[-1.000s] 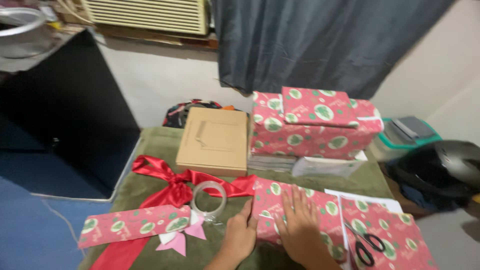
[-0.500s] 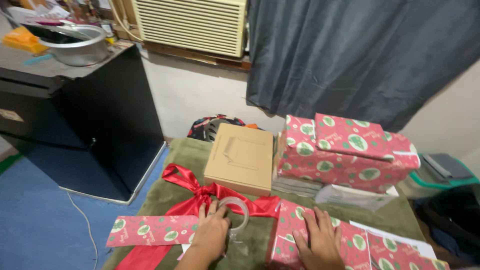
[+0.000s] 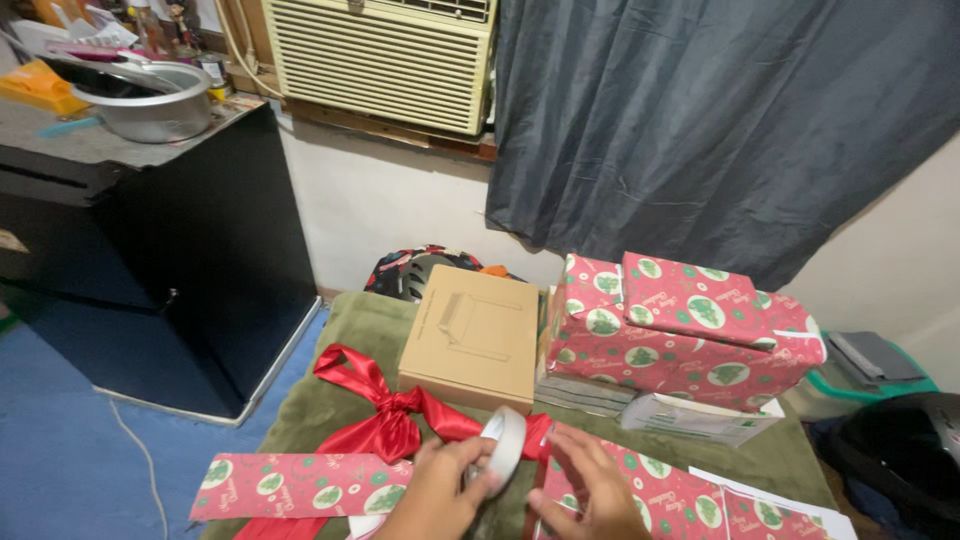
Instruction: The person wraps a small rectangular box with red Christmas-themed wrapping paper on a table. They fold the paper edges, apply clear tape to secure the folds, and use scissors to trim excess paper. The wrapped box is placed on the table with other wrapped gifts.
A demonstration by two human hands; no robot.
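My left hand [image 3: 440, 492] holds a roll of clear tape [image 3: 505, 445] upright above the green cloth. My right hand [image 3: 585, 490] is right beside the roll, fingers curled at its edge, and hovers over a box wrapped in red patterned paper [image 3: 665, 495]. A red satin bow [image 3: 385, 420] lies just left of my hands. A strip of the same red paper [image 3: 290, 485] lies at the near left.
A plain cardboard box [image 3: 470, 335] and a stack of wrapped red boxes [image 3: 680, 325] stand behind on the green-covered table [image 3: 350, 330]. A black cabinet [image 3: 150, 240] with a metal pot [image 3: 150, 95] stands at left. A dark helmet [image 3: 900, 450] sits right.
My left hand has lifted the tape roll off the cloth and turned it upright. My right hand has left the wrapped box and come up to the roll. The view tilted up slightly.
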